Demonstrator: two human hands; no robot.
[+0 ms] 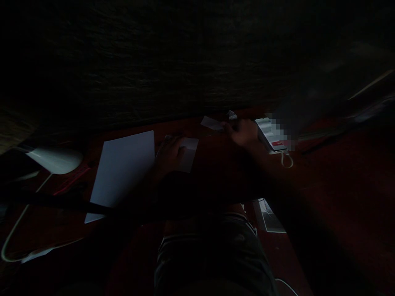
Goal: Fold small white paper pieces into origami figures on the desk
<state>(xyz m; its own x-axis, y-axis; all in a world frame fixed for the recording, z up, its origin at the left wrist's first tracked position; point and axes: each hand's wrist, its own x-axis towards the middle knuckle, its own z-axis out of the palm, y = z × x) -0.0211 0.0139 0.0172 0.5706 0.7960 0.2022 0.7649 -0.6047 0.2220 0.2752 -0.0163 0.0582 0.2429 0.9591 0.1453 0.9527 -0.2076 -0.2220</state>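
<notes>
The scene is very dark. My left hand lies over a small piece of white paper on the dark reddish table, its thumb apart from the fingers. Part of that paper is hidden under the hand. Farther right, my right hand is closed, with its thumb and fingers at the end of another small slip of paper. Just beyond this slip sits a crumpled white scrap. A large white sheet lies to the left of my left hand.
A white power strip or similar device with a cord loop stands beside my right hand. At the far left are a white lamp-like object and a pale cable. A dark wall-like surface rises behind the table.
</notes>
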